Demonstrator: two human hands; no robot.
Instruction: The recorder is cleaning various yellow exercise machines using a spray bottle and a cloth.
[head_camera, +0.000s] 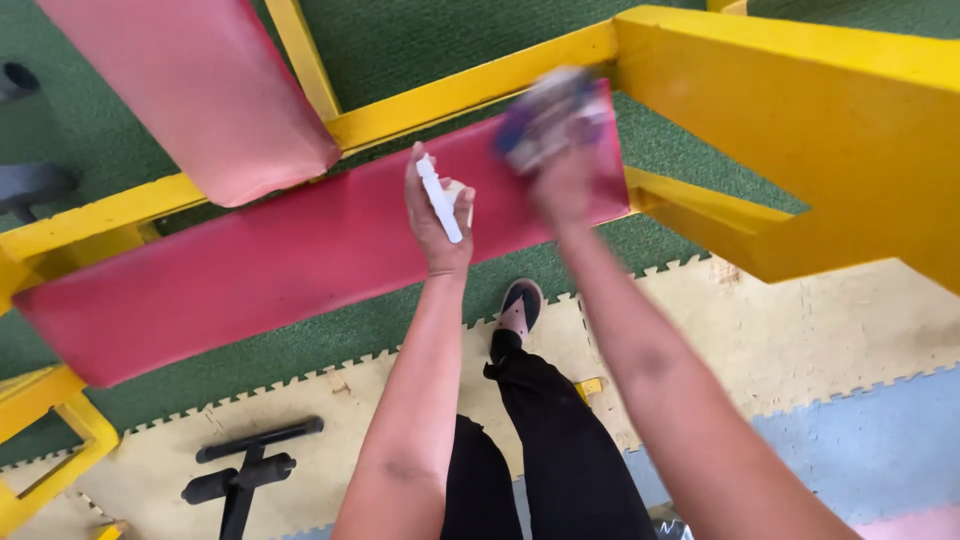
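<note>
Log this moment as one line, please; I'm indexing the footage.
left hand: holds white spray bottle | right hand: presses blurred cloth on red bench pad | frame: yellow

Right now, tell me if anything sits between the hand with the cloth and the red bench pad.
Nothing visible does. The right hand presses a blurred cloth directly onto the red bench pad. The left hand, holding a white spray bottle, is beside it, not in between.

Red padded bench (280, 260) on yellow frame (800, 110), white spray bottle (440, 200), purple-white cloth (555, 115), green turf (420, 40).
</note>
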